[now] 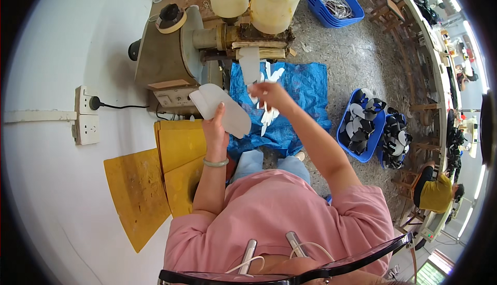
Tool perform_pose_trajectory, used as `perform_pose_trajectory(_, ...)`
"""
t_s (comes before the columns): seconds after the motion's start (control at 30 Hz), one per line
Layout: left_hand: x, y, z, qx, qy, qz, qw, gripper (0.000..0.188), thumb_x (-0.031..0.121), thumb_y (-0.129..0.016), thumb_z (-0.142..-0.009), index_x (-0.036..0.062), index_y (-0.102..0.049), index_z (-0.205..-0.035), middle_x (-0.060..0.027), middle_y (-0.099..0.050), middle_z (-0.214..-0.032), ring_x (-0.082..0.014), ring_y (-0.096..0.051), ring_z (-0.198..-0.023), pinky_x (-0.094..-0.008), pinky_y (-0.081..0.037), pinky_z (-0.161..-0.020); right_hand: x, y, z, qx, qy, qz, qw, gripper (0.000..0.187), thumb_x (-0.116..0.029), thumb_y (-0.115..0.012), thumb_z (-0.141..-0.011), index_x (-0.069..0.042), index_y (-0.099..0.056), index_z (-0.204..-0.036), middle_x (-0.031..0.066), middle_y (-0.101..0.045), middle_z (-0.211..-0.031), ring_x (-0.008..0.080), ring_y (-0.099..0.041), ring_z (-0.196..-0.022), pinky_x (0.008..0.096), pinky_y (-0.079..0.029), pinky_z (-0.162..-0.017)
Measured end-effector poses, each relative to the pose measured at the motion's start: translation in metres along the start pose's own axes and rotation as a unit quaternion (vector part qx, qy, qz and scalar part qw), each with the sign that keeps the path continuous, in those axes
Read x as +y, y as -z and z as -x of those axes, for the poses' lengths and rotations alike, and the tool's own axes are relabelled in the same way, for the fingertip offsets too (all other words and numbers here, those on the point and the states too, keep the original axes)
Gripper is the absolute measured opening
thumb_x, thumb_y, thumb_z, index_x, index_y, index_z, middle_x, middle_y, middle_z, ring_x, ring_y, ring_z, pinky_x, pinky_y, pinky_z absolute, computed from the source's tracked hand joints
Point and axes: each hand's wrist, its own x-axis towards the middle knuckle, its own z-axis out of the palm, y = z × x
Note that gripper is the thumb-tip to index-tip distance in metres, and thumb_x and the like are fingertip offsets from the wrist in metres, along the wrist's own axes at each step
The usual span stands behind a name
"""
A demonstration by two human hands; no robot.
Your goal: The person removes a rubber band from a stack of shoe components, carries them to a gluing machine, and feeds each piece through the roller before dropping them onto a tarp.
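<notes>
My left hand grips a small stack of white, sole-shaped sheets, thumb on top. A similar white piece hangs down from the rollers of a bench machine. My right hand is just below that piece's lower end, its fingers bent. Blur hides whether the fingertips touch it or hold anything. Several white pieces lie below on a blue plastic sheet, partly behind my right hand.
Two cloudy plastic containers sit on the machine. Yellow stained boards lean at my left by a plugged-in wall socket. Blue baskets of dark and white parts stand right. Stacked blue baskets hold cords. A person sits far right.
</notes>
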Motion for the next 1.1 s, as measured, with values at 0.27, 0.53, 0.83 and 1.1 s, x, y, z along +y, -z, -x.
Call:
perform_pose_trajectory(0.27, -0.002, -0.002, 0.000, -0.079, 0.127, 0.130, 0.980, 0.038, 0.020, -0.053, -0.089, -0.0083, -0.049, -0.114, -0.0156, -0.059, -0.101, -0.0261, -0.060, -0.094, -0.0361, -0.048, -0.080, 0.029, -0.003, 0.047, 0.036, -0.011, -0.149, 0.988, 0.025, -0.020, -0.062, -0.086, 0.004, -0.060, -0.082, 0.0050, -0.055, -0.056, 0.0085, -0.048, -0.044, 0.0230, -0.035, -0.040)
perform_pose_trajectory(0.53, 0.006, -0.014, 0.004, -0.051, 0.076, 0.042, 0.995, 0.038, 0.018, -0.055, -0.088, -0.0103, -0.048, -0.112, -0.0187, -0.059, -0.100, -0.0301, -0.061, -0.094, -0.0386, -0.049, -0.082, 0.041, 0.034, 0.005, 0.104, -0.034, -0.299, 0.948, 0.029, -0.024, -0.066, -0.083, 0.004, -0.061, -0.083, 0.0056, -0.057, -0.057, 0.0106, -0.051, -0.045, 0.0233, -0.039, -0.040)
perform_pose_trajectory(0.83, -0.008, -0.002, 0.003, 0.012, 0.031, -0.072, 0.997, 0.039, 0.023, -0.063, -0.086, -0.0068, -0.054, -0.109, -0.0121, -0.061, -0.099, -0.0178, -0.060, -0.085, -0.0318, -0.049, -0.073, 0.001, -0.012, 0.051, -0.078, -0.036, -0.018, 0.996, 0.030, -0.029, -0.060, -0.086, 0.001, -0.065, -0.085, 0.0067, -0.063, -0.073, 0.0091, -0.053, -0.049, 0.0222, -0.039, -0.040)
perform_pose_trajectory(1.1, 0.013, 0.004, -0.001, -0.037, 0.070, 0.051, 0.996, 0.037, 0.022, -0.044, -0.092, -0.0063, -0.048, -0.116, -0.0164, -0.059, -0.102, -0.0297, -0.060, -0.098, -0.0365, -0.048, -0.082, 0.011, -0.001, 0.016, 0.040, -0.026, -0.237, 0.970, 0.026, -0.020, -0.063, -0.085, 0.006, -0.063, -0.090, 0.0042, -0.058, -0.063, 0.0084, -0.050, -0.045, 0.0217, -0.037, -0.039)
